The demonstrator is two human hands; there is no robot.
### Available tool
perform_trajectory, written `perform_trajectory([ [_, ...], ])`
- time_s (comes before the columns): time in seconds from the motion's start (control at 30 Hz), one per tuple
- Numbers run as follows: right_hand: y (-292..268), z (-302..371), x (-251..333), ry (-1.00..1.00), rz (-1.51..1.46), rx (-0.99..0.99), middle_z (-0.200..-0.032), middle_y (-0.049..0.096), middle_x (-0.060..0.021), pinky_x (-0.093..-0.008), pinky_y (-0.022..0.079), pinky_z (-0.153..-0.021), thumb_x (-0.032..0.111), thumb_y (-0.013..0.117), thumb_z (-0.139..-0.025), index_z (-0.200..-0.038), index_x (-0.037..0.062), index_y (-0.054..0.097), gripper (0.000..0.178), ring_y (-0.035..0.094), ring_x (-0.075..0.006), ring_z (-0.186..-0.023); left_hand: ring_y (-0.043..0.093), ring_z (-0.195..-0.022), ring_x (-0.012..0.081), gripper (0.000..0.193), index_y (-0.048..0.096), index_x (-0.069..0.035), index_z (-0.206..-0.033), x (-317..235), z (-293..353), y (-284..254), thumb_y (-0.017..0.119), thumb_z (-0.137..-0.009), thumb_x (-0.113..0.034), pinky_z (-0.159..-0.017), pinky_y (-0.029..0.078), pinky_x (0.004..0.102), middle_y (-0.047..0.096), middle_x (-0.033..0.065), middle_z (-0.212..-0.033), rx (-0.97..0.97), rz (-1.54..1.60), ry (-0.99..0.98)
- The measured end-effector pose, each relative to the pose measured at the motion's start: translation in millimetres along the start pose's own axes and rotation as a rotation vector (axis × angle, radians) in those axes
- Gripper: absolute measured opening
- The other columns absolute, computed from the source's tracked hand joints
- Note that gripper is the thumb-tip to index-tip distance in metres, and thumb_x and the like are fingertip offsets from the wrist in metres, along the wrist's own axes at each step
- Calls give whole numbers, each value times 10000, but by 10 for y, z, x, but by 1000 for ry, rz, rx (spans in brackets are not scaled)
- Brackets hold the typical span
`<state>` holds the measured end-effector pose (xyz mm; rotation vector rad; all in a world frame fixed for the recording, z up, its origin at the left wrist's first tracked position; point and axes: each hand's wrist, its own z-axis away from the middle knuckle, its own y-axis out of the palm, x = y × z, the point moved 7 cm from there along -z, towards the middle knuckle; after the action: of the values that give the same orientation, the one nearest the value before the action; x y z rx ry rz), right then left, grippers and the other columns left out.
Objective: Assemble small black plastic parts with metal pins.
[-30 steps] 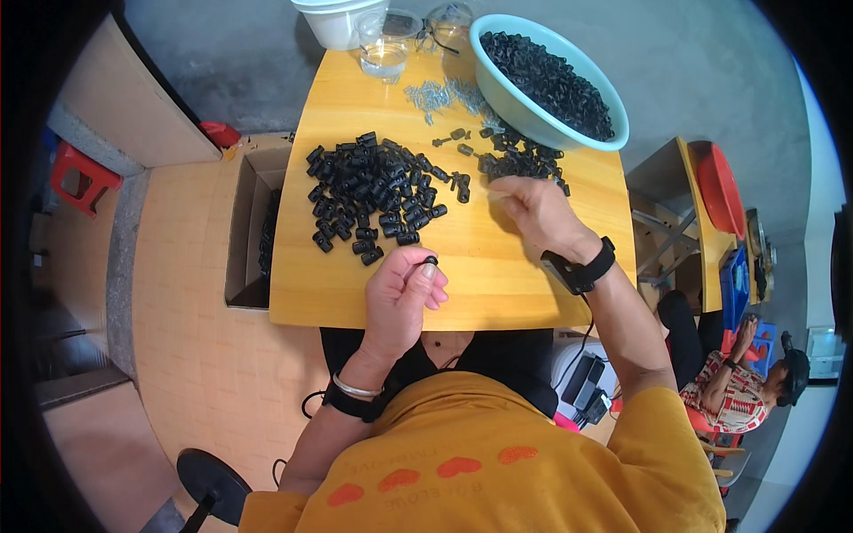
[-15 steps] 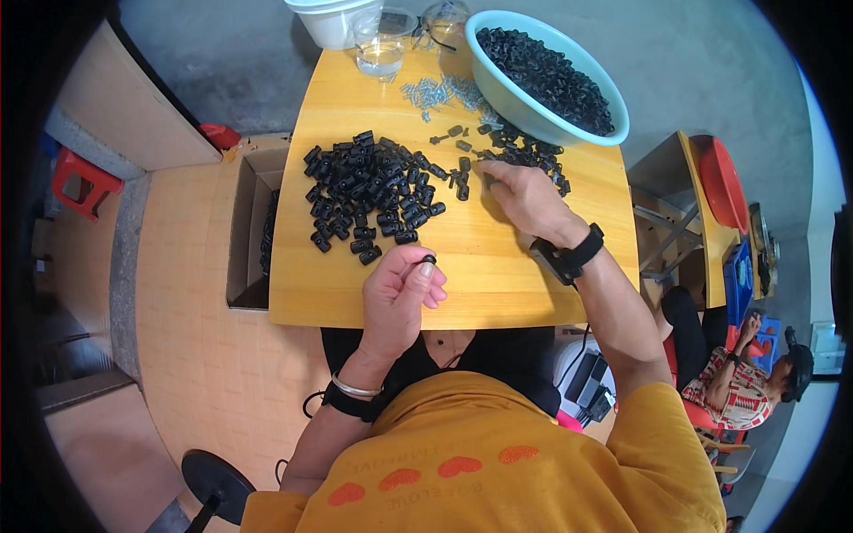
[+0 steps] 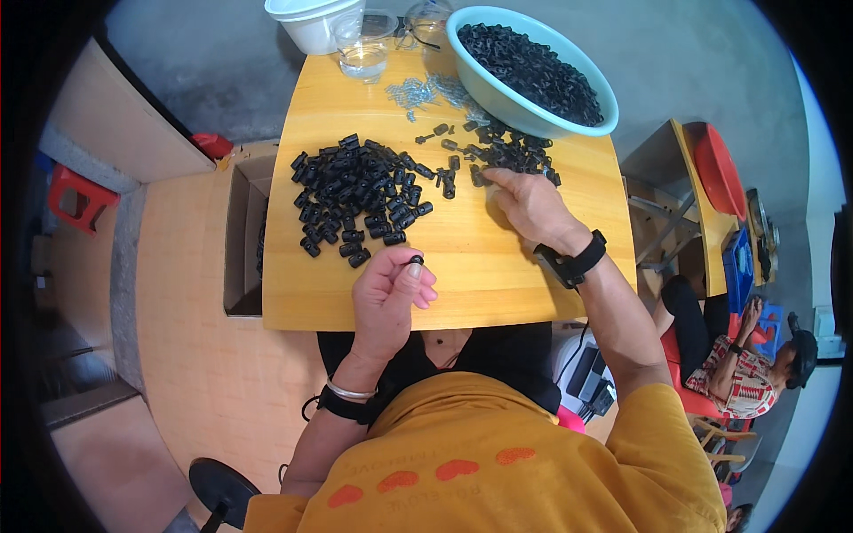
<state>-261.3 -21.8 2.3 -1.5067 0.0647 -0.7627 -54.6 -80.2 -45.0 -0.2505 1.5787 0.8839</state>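
Yellow, glossy wood with a fine grain is what we are seeing across the small square counter (image 3: 462, 266), its edges bowing in the wide lens. We are holding our left hand (image 3: 388, 298) just above its near edge, and the grip there is closed together, thumb and fingertips pinching a small black ring-shaped plastic piece (image 3: 415, 259) at the top of the fingers. We are stretching our right hand (image 3: 531, 206) forward, palm down, its grip loosely apart, fingertips touching the scattered black plastic parts (image 3: 502, 153) lying just below the pale blue round plastic basin (image 3: 498, 98). That basin is brimming with more of the same dark, knobbly parts. Left of centre we are looking at a heap of short black cylindrical plastic pieces (image 3: 355, 197), chunky and matte, lying apart from the pinched ring. Near the far edge we are noticing a cluster of small silvery metal springs (image 3: 425, 91), a clear glass cup (image 3: 362, 49) and a white plastic bowl (image 3: 313, 19). An open brown cardboard box (image 3: 242, 231) is sitting beside the counter's left edge.
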Motion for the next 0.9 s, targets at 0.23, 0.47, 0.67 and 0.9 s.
perform_trajectory([
  [0.23,-121,-80,-44,-38,-100,-130,-832,632,-186,-415,469,-732,131,506,-795,-921,60,645,201,600,-350,-810,584,-619,119,151,508,-3,-998,-13,-1,17,490,-908,-123,-546,469,211,605,88,-774,3,6,11],
  [0.47,-41,-384,121,91,157,-69,-788,633,-178,-425,471,-684,192,520,-794,-821,39,625,187,604,-345,-767,582,-621,119,149,508,1,-1004,-10,9,-4,482,-905,-107,-546,468,212,603,88,-773,-4,-10,14],
  [0.67,-111,-317,248,-108,155,-247,-813,624,-176,-435,473,-642,176,540,-779,-789,34,610,159,599,-352,-726,584,-630,127,149,511,1,-1009,-30,-4,3,475,-902,-97,-554,471,223,603,96,-781,-4,23,18],
  [0.9,-50,600,968,-433,-167,-385,-711,533,-109,-366,455,-512,96,621,-751,-750,64,578,53,566,-298,-594,610,-729,148,173,531,-12,-1010,-46,40,39,528,-894,-140,-617,501,237,608,97,-870,-70,256,-101],
])
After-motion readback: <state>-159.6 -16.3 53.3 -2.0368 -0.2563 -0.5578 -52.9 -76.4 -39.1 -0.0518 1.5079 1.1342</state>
